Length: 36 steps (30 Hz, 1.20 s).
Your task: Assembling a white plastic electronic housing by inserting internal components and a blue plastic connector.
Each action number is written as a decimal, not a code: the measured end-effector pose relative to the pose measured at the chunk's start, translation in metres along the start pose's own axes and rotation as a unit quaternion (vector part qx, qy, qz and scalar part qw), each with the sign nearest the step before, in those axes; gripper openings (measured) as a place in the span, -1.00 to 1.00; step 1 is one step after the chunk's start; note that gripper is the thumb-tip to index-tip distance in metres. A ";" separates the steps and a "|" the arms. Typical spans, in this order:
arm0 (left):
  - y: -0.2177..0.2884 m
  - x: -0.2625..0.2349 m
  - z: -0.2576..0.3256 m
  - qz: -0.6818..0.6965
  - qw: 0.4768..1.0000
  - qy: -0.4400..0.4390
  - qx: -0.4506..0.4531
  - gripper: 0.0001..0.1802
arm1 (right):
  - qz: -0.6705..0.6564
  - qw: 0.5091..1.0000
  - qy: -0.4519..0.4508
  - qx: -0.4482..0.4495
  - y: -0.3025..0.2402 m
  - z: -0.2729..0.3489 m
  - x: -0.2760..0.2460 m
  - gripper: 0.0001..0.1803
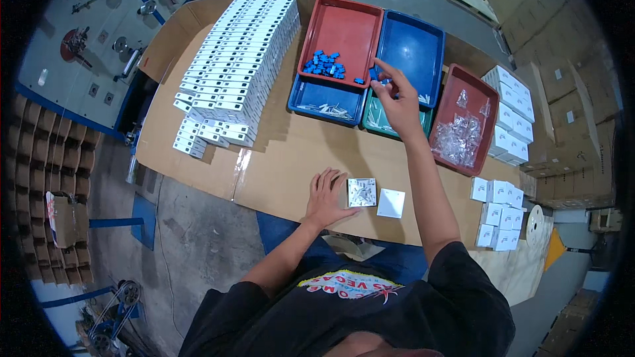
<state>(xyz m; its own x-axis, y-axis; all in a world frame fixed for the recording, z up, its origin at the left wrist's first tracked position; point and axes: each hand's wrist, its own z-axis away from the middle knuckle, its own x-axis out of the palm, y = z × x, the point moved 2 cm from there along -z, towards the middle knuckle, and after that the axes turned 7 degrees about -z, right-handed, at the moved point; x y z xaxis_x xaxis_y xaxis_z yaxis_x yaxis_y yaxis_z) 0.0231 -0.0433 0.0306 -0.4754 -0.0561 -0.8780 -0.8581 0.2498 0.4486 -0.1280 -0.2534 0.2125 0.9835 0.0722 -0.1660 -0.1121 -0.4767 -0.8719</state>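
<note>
A small open white box with a grey patterned face stands on the cardboard near the front edge. My left hand lies beside it with the fingers spread, the thumb along the box's lower side. A flat white square lid rests just to the right of the box. My right hand is raised over the trays, thumb and forefinger closed around what looks like a small blue plastic piece. Similar blue pieces are heaped in the red tray below and left of the fingertips.
A tall stack of white boxes stands on the left. Blue and green trays adjoin the red one; a blue tray holds white slips. Clear plastic bags fill another red tray. More white boxes sit right.
</note>
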 end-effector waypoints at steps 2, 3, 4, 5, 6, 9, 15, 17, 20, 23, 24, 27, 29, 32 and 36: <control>-0.001 0.000 -0.001 -0.001 1.000 0.003 0.004 0.16 | -0.122 0.991 0.007 0.052 -0.006 0.012 -0.004 -0.56; -0.002 0.000 -0.002 -0.005 1.000 0.006 0.007 0.16 | -0.273 0.954 0.003 0.123 -0.019 0.020 -0.004 -0.54; -0.002 0.001 -0.002 -0.006 1.000 0.002 0.010 0.17 | -0.416 0.888 0.003 0.195 -0.024 0.029 -0.005 -0.53; -0.002 0.003 -0.004 -0.003 1.000 -0.005 0.013 0.17 | -0.485 0.849 -0.013 0.208 -0.026 0.036 -0.006 -0.49; -0.001 0.001 -0.004 -0.002 1.000 -0.006 0.003 0.14 | -0.484 0.850 -0.009 0.209 -0.030 0.044 -0.007 -0.49; 0.002 0.000 -0.006 -0.005 1.000 -0.005 -0.004 0.11 | -0.597 0.773 -0.046 0.209 -0.045 0.061 -0.005 -0.44; 0.006 -0.004 0.000 -0.008 1.000 0.002 -0.002 0.13 | -0.583 0.786 -0.071 0.194 -0.054 0.078 -0.010 -0.38; 0.008 -0.002 0.005 -0.011 1.000 0.003 -0.005 0.13 | -0.585 0.785 -0.071 0.192 -0.056 0.085 -0.013 -0.38; 0.007 0.002 0.009 -0.004 1.000 0.001 -0.001 0.13 | -0.586 0.784 -0.072 0.191 -0.052 0.089 -0.016 -0.38; 0.001 0.011 0.009 -0.010 1.000 0.004 -0.006 0.13 | -0.576 0.790 -0.056 0.205 -0.040 0.087 -0.014 -0.39; -0.002 0.015 0.007 -0.017 1.000 0.004 -0.004 0.13 | -0.562 0.798 -0.037 0.213 -0.037 0.088 -0.013 -0.40; -0.004 0.009 0.001 -0.025 1.000 0.010 -0.001 0.12 | -0.522 0.821 -0.032 0.230 -0.026 0.095 -0.016 -0.44; -0.007 0.008 -0.007 -0.021 1.000 0.002 -0.005 0.11 | -0.500 0.835 -0.019 0.227 -0.014 0.102 -0.022 -0.49; -0.009 0.009 -0.008 0.000 1.000 -0.001 -0.005 0.08 | -0.425 0.867 0.001 0.261 0.004 0.128 -0.026 -0.52; -0.012 0.010 0.001 -0.013 1.000 0.004 0.003 0.05 | -0.188 0.933 -0.017 0.306 0.034 0.168 -0.025 -0.58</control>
<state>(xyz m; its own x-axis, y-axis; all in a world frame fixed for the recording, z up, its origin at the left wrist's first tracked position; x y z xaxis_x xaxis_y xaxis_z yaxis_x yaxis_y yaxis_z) 0.0284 -0.0457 0.0159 -0.4544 -0.0694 -0.8881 -0.8689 0.2539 0.4248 -0.1806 -0.1245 0.1094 0.9657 0.1667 0.1989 0.1692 0.1769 -0.9696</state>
